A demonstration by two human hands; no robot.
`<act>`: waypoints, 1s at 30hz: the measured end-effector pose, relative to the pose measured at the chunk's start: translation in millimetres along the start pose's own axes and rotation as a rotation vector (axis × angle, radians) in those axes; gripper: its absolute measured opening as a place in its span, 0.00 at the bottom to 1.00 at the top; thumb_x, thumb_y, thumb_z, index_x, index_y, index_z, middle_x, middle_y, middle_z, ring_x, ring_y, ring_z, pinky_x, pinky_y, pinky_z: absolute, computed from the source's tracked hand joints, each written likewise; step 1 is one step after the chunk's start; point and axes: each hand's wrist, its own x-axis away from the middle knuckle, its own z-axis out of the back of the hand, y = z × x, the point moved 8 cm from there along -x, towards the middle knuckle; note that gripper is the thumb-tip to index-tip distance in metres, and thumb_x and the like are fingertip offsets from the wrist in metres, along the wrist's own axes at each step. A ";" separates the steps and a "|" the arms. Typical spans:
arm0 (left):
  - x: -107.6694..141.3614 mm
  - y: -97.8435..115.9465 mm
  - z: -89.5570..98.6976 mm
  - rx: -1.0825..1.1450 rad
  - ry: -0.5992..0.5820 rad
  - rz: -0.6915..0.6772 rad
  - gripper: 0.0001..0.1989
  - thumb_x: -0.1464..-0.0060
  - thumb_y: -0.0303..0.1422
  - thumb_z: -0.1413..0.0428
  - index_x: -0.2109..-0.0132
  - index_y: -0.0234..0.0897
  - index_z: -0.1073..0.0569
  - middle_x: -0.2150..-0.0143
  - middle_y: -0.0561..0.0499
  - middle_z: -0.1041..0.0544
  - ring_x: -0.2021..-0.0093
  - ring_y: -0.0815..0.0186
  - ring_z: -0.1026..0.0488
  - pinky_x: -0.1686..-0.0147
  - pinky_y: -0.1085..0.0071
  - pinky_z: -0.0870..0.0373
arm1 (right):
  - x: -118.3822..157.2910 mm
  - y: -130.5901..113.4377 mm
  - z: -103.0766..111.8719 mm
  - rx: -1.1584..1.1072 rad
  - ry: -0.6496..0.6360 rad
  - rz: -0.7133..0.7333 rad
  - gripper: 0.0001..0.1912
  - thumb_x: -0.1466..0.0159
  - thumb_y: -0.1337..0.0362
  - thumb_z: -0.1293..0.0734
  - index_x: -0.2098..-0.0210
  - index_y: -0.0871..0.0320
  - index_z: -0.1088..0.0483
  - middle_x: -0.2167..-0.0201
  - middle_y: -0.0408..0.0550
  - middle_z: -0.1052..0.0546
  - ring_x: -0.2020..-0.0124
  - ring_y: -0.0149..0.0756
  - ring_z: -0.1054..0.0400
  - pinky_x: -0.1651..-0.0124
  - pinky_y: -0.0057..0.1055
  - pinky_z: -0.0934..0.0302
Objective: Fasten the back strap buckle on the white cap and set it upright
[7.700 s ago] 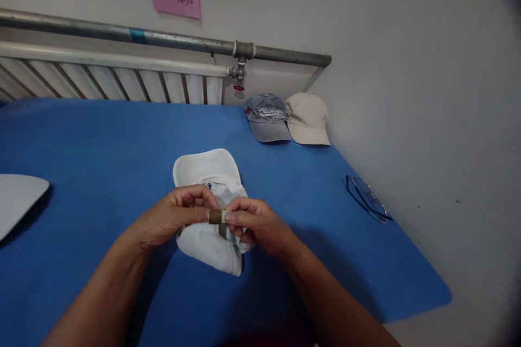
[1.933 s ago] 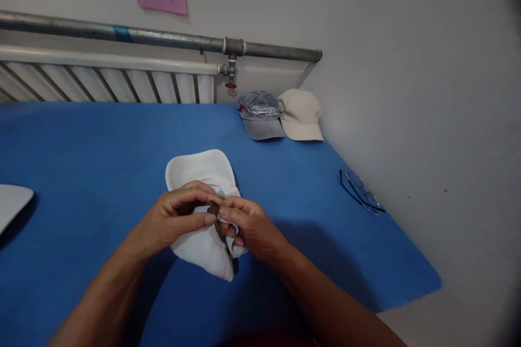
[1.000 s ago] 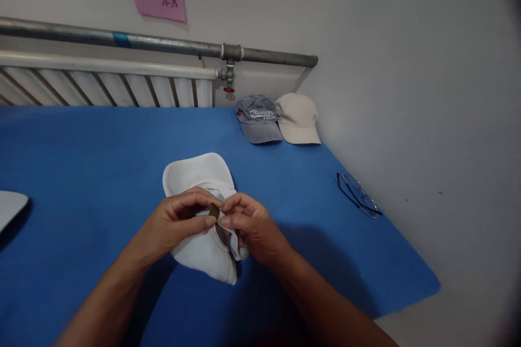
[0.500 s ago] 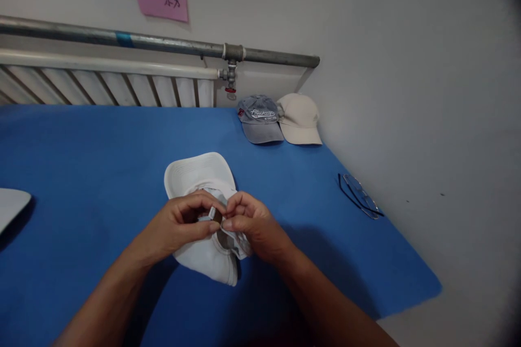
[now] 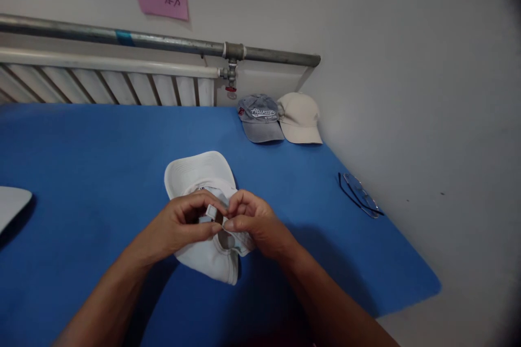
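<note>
A white baseball cap (image 5: 207,265) lies upside down on the blue tabletop, its brim pointing away from me. Its adjusting strap (image 5: 211,211) stands up between my two hands, with a pale end piece showing. My left hand (image 5: 181,225) pinches the strap from the left, thumb below and fingers above. From the right, my right hand (image 5: 260,227) pinches the strap's other part between thumb and fingertips. The fingertips of both hands nearly meet over the cap's opening, and they hide the exact spot where the strap parts join.
A grey cap with lettering (image 5: 260,116) and a beige cap (image 5: 301,116) sit side by side at the far right corner. Eyeglasses (image 5: 360,195) lie near the table's right edge by the wall. A white object (image 5: 12,203) juts in at left; a radiator (image 5: 106,87) runs behind.
Both hands stay at the strap with barely any shift. The strap's pale end piece has turned a little and shows its face more. The cap keeps its place.
</note>
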 end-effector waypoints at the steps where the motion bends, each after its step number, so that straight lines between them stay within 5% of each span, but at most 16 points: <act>1: -0.2 1.0 -0.7 -0.014 -0.003 -0.004 0.10 0.49 0.28 0.37 0.59 0.43 0.20 0.62 0.51 0.22 0.63 0.66 0.29 0.63 0.71 0.33 | 0.2 0.3 -0.3 0.001 -0.008 -0.006 0.13 0.54 0.71 0.26 0.72 0.58 0.33 0.77 0.36 0.26 0.78 0.24 0.35 0.71 0.23 0.43; 30: 0.9 -0.3 -6.0 -0.015 -0.067 0.058 0.08 0.48 0.31 0.37 0.58 0.41 0.22 0.61 0.50 0.25 0.63 0.66 0.29 0.65 0.72 0.32 | 2.6 -3.9 0.7 0.096 -0.015 -0.038 0.13 0.53 0.69 0.27 0.70 0.57 0.32 0.78 0.36 0.27 0.78 0.25 0.37 0.73 0.24 0.45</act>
